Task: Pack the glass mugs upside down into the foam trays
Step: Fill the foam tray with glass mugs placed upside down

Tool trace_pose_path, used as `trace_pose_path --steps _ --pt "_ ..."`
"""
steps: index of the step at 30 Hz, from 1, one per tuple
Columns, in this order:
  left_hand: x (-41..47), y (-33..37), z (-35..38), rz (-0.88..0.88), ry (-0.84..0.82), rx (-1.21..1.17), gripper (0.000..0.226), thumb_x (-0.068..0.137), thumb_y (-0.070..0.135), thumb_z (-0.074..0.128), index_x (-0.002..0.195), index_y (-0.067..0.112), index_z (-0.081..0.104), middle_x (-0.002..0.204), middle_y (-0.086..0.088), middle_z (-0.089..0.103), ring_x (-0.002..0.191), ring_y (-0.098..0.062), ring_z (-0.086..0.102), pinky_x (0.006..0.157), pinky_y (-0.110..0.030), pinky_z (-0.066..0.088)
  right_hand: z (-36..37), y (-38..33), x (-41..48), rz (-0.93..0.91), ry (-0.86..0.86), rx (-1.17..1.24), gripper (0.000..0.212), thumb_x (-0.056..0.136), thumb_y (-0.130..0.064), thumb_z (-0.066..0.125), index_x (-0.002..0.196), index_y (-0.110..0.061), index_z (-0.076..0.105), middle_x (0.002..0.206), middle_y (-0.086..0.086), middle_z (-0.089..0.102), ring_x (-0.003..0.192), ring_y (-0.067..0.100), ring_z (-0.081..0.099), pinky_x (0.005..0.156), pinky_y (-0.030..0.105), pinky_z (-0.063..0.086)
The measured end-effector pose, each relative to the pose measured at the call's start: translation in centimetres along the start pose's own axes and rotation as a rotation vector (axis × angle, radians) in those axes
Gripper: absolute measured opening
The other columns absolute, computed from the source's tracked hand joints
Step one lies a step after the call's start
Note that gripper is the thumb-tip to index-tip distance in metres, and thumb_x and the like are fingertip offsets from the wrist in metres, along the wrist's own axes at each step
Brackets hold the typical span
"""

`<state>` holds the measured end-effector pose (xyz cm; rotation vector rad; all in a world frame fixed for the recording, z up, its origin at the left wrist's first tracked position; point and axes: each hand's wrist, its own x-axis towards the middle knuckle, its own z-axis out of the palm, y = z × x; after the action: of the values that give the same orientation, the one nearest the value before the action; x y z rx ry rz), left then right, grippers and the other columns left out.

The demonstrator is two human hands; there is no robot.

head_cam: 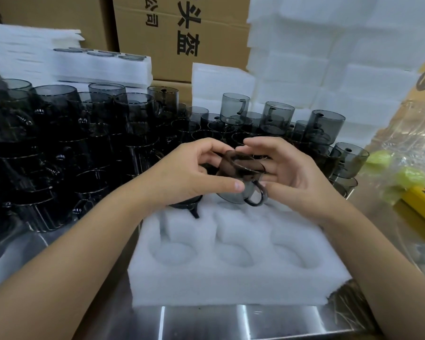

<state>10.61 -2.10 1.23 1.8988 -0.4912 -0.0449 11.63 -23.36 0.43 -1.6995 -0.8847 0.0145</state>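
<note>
Left hand [185, 174]: fingers curled round a smoky glass mug [241, 179], thumb pressed along its near side.
Right hand [288, 169]: half-open, fingertips on the mug's far rim, palm cupping its right side.
Mug: tilted between both hands, handle pointing down toward the person.
Foam tray [233, 280]: directly below the hands, three near pockets bare.
Packed mug [185, 204]: under the left thumb, seated in the tray's far-left pocket.
Stacked mugs [59, 148]: beyond and left of the hands.
Cartons [182, 38]: well beyond.
</note>
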Motion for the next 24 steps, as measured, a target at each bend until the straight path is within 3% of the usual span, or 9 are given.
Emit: trace_pose_path --steps 5,9,15,19,24 --pt "-0.16 -0.03 0.17 0.019 0.015 0.101 0.042 0.067 0.024 0.086 0.102 0.03 0.065 0.097 0.008 0.072 0.037 0.002 0.039 0.043 -0.005 0.032 -0.13 -0.05 0.01 0.049 -0.033 -0.043 0.057 0.074 0.003 0.056 0.122 -0.027 0.051 0.127 0.003 0.058 0.117 0.019 0.058 0.087 0.029 0.048" --pt "-0.02 -0.36 0.11 0.006 0.001 0.127 0.045 0.065 0.028 0.085 0.102 0.036 0.063 0.1 0.011 0.07 0.042 -0.006 0.031 0.043 -0.009 0.032 -0.12 -0.13 0.0 0.047 -0.038 -0.062 0.056 0.076 0.004 0.056 0.123 -0.025 0.053 0.124 -0.001 0.059 0.115 0.018 0.059 0.086 0.027 0.048" --pt "0.05 -0.38 -0.06 0.034 -0.06 0.085 0.047 0.066 0.022 0.085 0.106 0.03 0.061 0.103 0.01 0.068 0.042 0.01 0.048 0.044 -0.003 0.033 0.11 -0.29 0.07 0.054 0.027 -0.027 0.049 0.075 -0.007 0.069 0.119 -0.024 0.057 0.119 -0.003 0.064 0.111 0.018 0.062 0.088 0.028 0.05" --pt "0.14 -0.56 -0.49 -0.008 -0.109 0.048 0.058 0.053 0.039 0.082 0.106 0.032 0.06 0.103 0.012 0.071 0.041 0.004 0.045 0.044 -0.006 0.036 0.23 -0.25 0.16 0.064 0.073 0.034 0.053 0.065 -0.015 0.08 0.114 -0.026 0.061 0.116 -0.001 0.068 0.107 0.018 0.065 0.086 0.026 0.052" --pt "0.09 -0.51 -0.71 -0.029 -0.172 -0.012 0.056 0.063 0.025 0.082 0.113 0.023 0.056 0.1 0.014 0.073 0.045 0.006 0.053 0.045 -0.006 0.039 0.22 -0.2 0.11 0.073 0.098 0.077 0.054 0.057 -0.022 0.084 0.107 -0.027 0.066 0.113 -0.001 0.07 0.104 0.019 0.067 0.084 0.023 0.053"
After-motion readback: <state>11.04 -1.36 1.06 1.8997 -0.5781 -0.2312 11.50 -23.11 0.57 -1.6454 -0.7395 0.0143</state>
